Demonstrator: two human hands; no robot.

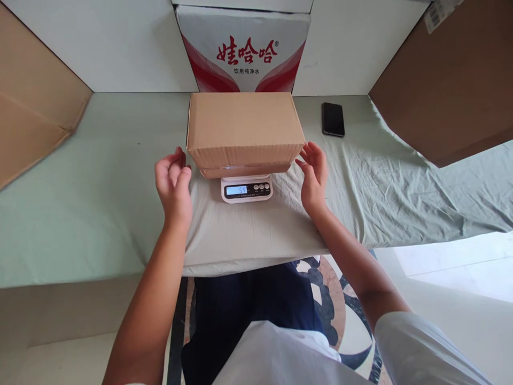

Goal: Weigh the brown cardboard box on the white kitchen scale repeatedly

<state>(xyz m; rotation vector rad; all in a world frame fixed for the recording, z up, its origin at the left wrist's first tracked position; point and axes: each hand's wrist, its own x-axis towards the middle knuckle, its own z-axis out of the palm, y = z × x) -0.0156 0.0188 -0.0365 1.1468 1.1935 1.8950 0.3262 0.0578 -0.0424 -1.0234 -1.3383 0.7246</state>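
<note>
A closed brown cardboard box (244, 120) rests on a small white digital kitchen scale (247, 199). The scale's lit display appears to read 54, and its platform is mostly hidden beneath the box. Just left of the box is my left hand (174, 182), fingers curved and apart, with a small gap to the cardboard. My right hand (313, 174) is at the box's front right corner, thumb and fingers spread; whether the fingertips touch the cardboard I cannot tell. Neither hand is gripping anything.
Behind the box stands a white and red carton (244, 32) with Chinese lettering. A black phone (333, 119) lies to the right on the green cloth (100, 214). Large cardboard boxes flank the surface at left (36, 91) and right (452, 80).
</note>
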